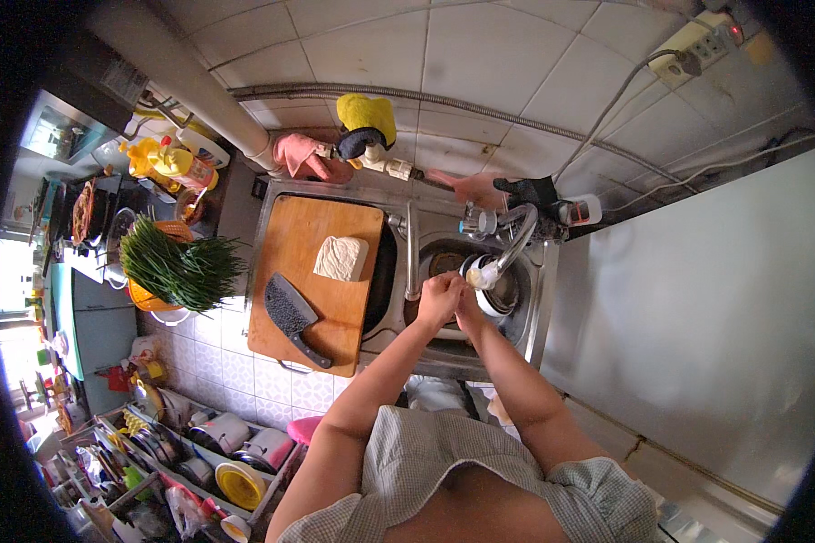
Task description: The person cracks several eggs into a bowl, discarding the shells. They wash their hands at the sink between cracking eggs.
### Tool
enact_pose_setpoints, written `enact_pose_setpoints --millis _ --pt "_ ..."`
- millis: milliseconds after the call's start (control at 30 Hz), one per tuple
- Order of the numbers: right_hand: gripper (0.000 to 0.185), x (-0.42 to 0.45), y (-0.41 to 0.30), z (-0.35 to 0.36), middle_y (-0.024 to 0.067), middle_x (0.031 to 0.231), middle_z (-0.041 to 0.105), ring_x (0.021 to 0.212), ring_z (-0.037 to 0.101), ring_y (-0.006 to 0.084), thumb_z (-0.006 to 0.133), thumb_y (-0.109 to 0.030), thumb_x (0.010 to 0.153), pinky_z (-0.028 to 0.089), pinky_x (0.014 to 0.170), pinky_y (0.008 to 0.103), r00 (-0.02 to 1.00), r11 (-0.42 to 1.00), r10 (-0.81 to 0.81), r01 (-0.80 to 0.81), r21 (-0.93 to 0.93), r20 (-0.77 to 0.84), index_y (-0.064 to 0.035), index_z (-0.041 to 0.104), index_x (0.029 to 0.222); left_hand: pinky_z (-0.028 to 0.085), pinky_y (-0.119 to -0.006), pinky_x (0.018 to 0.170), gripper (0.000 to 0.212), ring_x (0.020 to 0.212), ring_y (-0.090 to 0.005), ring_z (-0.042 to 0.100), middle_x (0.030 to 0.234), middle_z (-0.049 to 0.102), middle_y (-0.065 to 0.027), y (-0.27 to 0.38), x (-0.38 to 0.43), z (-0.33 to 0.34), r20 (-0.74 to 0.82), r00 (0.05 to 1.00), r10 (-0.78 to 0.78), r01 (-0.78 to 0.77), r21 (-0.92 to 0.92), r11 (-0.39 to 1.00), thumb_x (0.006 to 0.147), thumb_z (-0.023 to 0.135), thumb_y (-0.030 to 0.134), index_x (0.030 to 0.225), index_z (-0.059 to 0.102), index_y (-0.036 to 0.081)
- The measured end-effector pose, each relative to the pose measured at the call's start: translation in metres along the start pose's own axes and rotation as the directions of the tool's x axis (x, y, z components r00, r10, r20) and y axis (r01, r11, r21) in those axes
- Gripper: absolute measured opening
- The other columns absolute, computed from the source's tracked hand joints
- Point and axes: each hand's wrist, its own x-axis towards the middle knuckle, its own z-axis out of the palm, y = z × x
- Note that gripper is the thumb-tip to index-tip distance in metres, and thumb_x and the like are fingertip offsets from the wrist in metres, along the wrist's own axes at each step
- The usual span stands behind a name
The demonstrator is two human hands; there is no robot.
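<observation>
Over the right basin of a stainless steel sink [538, 312], my left hand [439, 298] and my right hand [469, 313] are pressed together. Their fingers overlap, so whether anything lies between them is hidden. Just beyond them is the outlet of a curved faucet [521, 232], wrapped in whitish material [483, 275]. Beneath the outlet stand white-rimmed bowls [497, 311] in the basin. To the left, a wooden cutting board [292, 234] lies across the other basin. It bears a block of tofu [341, 258] and a dark-bladed cleaver [291, 305] with a black handle.
Green chives [183, 266] lie over an orange basket [151, 298] on the left. A second faucet [413, 251] stands between the basins. Gloves [367, 117] hang by the wall pipes. A large pale panel [686, 305] bounds the right side. Cookware fills a rack [227, 434] at lower left.
</observation>
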Motion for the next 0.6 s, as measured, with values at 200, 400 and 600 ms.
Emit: enact_pose_setpoints --millis 200,400,600 --pt "0.018 0.003 0.000 -0.004 -0.0031 0.090 0.052 0.079 0.054 0.0094 0.060 -0.028 0.086 0.043 0.060 0.0265 0.996 0.984 0.056 -0.043 0.171 -0.074 -0.0155 0.051 0.095 0.048 -0.026 0.063 0.018 0.064 -0.0130 0.060 0.072 0.064 -0.0092 -0.007 -0.004 0.007 -0.072 0.987 0.147 -0.150 -0.036 0.988 0.081 0.056 0.013 0.085 0.064 -0.002" --pt "0.014 0.004 -0.007 -0.009 -0.0018 0.087 0.054 0.081 0.052 0.0090 0.058 -0.021 0.086 0.042 0.069 0.0236 0.990 0.948 0.092 -0.054 0.315 -0.107 -0.0083 0.055 0.093 0.046 -0.024 0.060 0.015 0.063 -0.0088 0.057 0.071 0.064 -0.0058 -0.027 0.006 0.001 0.039 0.998 -0.040 0.049 -0.261 0.964 0.081 0.057 0.011 0.081 0.064 -0.002" --pt "0.014 0.010 -0.047 -0.017 -0.0027 0.076 0.052 0.068 0.050 0.0108 0.064 -0.018 0.083 0.041 0.059 0.0263 0.991 0.989 -0.120 0.124 -0.078 0.057 -0.0075 0.055 0.081 0.041 -0.021 0.057 0.015 0.062 -0.0067 0.052 0.071 0.062 -0.0022 -0.017 0.001 0.001 0.066 0.995 -0.073 0.092 -0.368 0.925 0.085 0.056 0.012 0.083 0.064 0.000"
